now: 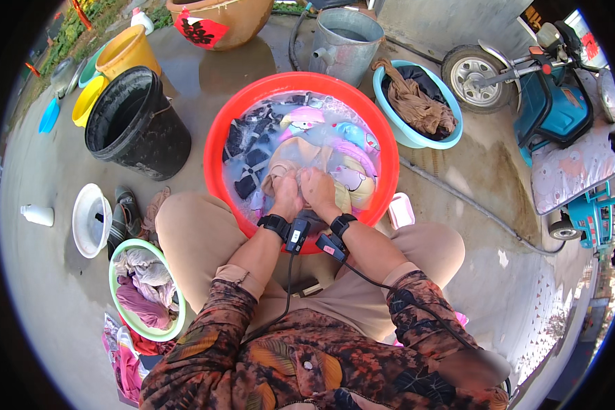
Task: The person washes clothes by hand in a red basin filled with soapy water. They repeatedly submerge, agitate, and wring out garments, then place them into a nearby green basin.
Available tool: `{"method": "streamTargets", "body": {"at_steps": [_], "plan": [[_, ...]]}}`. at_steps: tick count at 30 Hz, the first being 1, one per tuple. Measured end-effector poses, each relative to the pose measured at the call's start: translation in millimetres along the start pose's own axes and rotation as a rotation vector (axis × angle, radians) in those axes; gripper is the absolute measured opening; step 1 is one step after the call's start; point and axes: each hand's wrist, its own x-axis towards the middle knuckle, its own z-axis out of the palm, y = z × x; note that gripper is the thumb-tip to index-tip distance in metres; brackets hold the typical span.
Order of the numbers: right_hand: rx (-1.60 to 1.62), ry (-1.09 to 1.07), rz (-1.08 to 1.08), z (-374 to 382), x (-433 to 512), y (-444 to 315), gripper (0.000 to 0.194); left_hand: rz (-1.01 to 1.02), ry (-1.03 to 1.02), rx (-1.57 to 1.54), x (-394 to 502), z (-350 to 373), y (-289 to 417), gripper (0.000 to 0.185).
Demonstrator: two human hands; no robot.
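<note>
Between my knees stands a large red plastic basin (389, 154) of cloudy, sudsy water. My left hand (286, 190) and my right hand (318, 188) are close together over its near half, both gripping a wet beige cloth (292, 154). Part of that cloth bunches between my fists, and the rest spreads on the water ahead of them. To the left in the basin floats a black-and-white patterned fabric (251, 148). A pastel cartoon-print fabric (359, 174) lies to the right, close by my right hand. The undersides of my fingers are hidden.
A black bucket (169, 133) stands left of the basin; a metal bucket (341, 56) with a spout is behind it. Clothes fill a light-blue tub (417, 141) and a green-rimmed basin (179, 292). A hose (471, 202) crosses the ground towards a blue three-wheeler (553, 113). Shoes (128, 210) lie at left.
</note>
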Motion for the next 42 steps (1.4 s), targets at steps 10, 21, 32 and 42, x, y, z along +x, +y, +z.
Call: {"method": "streamTargets", "body": {"at_steps": [10, 21, 32, 42], "plan": [[0.787, -0.092, 0.210, -54, 40, -5, 0.043, -0.125, 0.048, 0.674, -36, 22, 58, 0.048], [1.540, -0.382, 0.108, -102, 27, -31, 0.055, 0.311, -0.472, 0.428, -64, 38, 85, 0.048], [1.329, -0.088, 0.194, -85, 35, -7, 0.016, 0.268, -0.391, 0.101, -64, 36, 88, 0.037], [1.523, 0.143, 0.272, -82, 52, 15, 0.017, 0.421, -0.233, 0.142, -64, 32, 102, 0.022]]}}
